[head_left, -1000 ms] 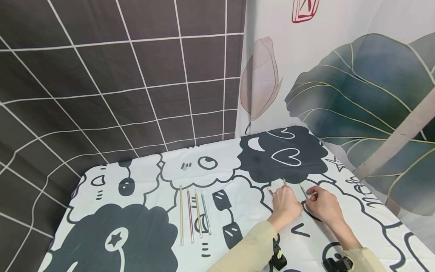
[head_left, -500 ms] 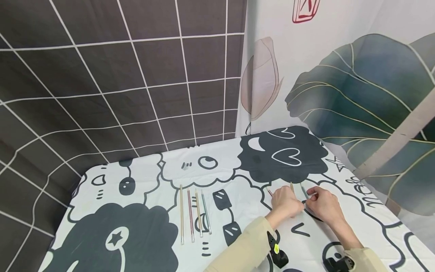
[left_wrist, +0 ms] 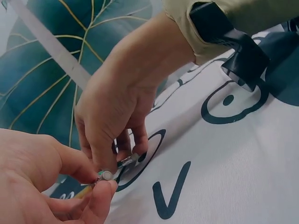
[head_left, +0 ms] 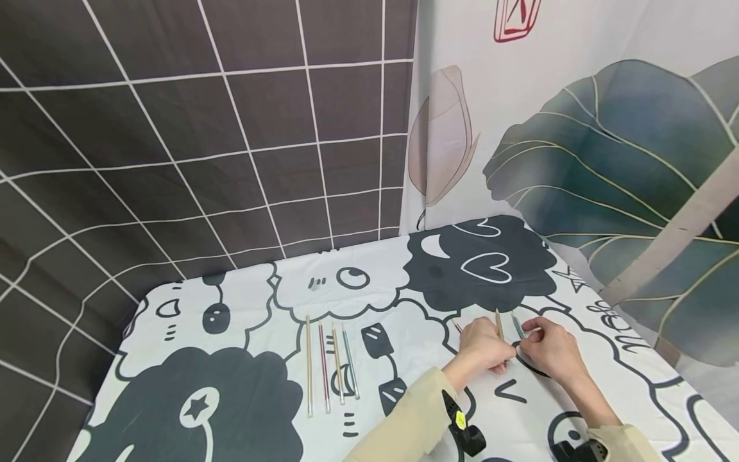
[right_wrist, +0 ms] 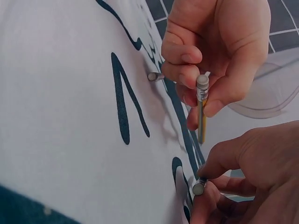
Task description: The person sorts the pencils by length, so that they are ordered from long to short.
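— Pinching a yellow pencil (right_wrist: pixel 201 112) in my left hand (head_left: pixel 482 348), thumb and forefinger closed just under its eraser end, with the tip aimed at the far side of the table. It looks lifted a little off the cloth.

— And the other hand?

— My right hand (head_left: pixel 548 350) has its fingertips closed on the eraser end of a green pencil (head_left: pixel 516 325) that lies on the tablecloth (head_left: pixel 416 301), just beside the yellow one. The two hands are nearly touching.

— Anything else near them?

— A red pencil (head_left: pixel 458 326) shows just past my left hand on its outer side, and the right wrist view shows another eraser end (right_wrist: pixel 153 76) under my left fingers; I judge that's the same red one, though I can't be certain.

— How far along would you say this is?

— Well to the left sits a row of four pencils (head_left: pixel 329 369), laid parallel and close together, untouched. By my hands there are three, not yet lined up as neatly. So I'd judge one set is finished and the second is still being straightened: the yellow one has to go down between its neighbours and the green one needs squaring up.
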Demonstrator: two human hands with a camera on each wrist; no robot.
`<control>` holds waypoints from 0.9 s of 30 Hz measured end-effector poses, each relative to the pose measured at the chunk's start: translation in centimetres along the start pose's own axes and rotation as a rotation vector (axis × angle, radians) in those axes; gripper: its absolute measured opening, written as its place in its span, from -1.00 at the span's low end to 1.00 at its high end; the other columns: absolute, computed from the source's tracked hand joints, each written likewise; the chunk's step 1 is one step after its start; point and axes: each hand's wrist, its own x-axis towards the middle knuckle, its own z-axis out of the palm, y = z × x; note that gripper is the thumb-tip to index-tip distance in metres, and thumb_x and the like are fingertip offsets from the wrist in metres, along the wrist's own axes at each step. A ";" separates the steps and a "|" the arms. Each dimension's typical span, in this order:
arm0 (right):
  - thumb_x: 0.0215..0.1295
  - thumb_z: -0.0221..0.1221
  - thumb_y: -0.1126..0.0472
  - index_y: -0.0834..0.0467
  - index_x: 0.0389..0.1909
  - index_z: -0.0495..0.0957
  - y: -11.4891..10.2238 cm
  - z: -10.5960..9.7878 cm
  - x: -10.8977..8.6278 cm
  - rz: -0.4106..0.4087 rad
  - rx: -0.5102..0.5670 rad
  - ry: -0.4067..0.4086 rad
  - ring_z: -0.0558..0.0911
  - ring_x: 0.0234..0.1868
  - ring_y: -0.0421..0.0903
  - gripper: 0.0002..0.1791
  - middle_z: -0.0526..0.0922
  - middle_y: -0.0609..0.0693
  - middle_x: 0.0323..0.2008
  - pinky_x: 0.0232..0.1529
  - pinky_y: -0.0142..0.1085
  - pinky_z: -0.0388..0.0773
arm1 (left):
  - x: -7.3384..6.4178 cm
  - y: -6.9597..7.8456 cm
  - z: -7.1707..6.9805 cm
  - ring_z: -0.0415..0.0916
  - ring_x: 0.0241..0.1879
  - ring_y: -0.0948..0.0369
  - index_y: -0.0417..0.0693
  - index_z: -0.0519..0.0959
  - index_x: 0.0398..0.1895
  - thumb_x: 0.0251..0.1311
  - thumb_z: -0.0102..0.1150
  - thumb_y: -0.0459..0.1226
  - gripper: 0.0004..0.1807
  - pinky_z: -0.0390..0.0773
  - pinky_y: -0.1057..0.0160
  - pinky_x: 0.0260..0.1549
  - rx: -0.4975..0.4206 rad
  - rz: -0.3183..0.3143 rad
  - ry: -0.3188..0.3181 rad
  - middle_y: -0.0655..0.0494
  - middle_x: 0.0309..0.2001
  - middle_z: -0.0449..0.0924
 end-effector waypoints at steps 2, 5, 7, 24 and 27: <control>0.00 0.19 0.43 0.48 -0.14 0.50 0.0 0.1 -0.1 0.004 0.008 -0.001 0.47 -0.56 -0.04 -0.66 0.53 0.04 -0.55 -0.53 -0.22 0.36 | -0.1 -0.1 -0.1 0.30 -0.96 0.34 -0.03 0.42 -0.65 -0.17 0.39 -0.48 -0.69 0.33 0.43 -0.89 -0.066 -0.019 -0.010 0.21 -0.96 0.32; -0.01 0.18 0.43 0.47 -0.14 0.50 -0.2 0.1 -0.1 0.007 0.020 -0.005 0.47 -0.56 -0.04 -0.65 0.53 0.03 -0.54 -0.53 -0.21 0.37 | -0.3 -0.2 -0.4 0.32 -0.94 0.31 -0.01 0.38 -0.49 -0.17 0.40 -0.52 -0.63 0.37 0.41 -0.89 -0.153 -0.045 -0.022 0.19 -0.93 0.34; -0.02 0.18 0.43 0.46 -0.14 0.50 -0.3 0.1 -0.1 0.009 0.030 -0.009 0.48 -0.55 -0.04 -0.64 0.53 0.04 -0.54 -0.53 -0.21 0.37 | -0.3 -0.3 -0.6 0.34 -0.94 0.30 -0.01 0.38 -0.45 -0.16 0.40 -0.53 -0.61 0.39 0.40 -0.88 -0.186 -0.051 -0.033 0.18 -0.93 0.34; 0.09 0.11 0.47 0.46 -0.02 0.43 -2.0 0.2 -0.4 -0.004 0.257 -0.110 0.55 -0.56 -0.07 -0.63 0.53 0.07 -0.46 -0.59 -0.31 0.52 | -0.6 -2.3 -4.4 0.29 -0.92 0.32 -0.03 0.42 -0.30 -0.10 0.31 -0.61 -0.60 0.39 0.40 -0.86 -0.315 -0.041 -0.075 0.10 -0.87 0.39; 0.10 0.10 0.48 0.45 -0.03 0.42 -2.6 0.3 -0.4 -0.018 0.288 -0.124 0.56 -0.56 -0.08 -0.64 0.51 0.07 -0.46 -0.58 -0.29 0.54 | -0.8 -2.6 -5.0 0.30 -0.92 0.32 -0.03 0.42 -0.29 -0.09 0.31 -0.61 -0.59 0.39 0.40 -0.86 -0.322 -0.034 -0.073 0.10 -0.87 0.39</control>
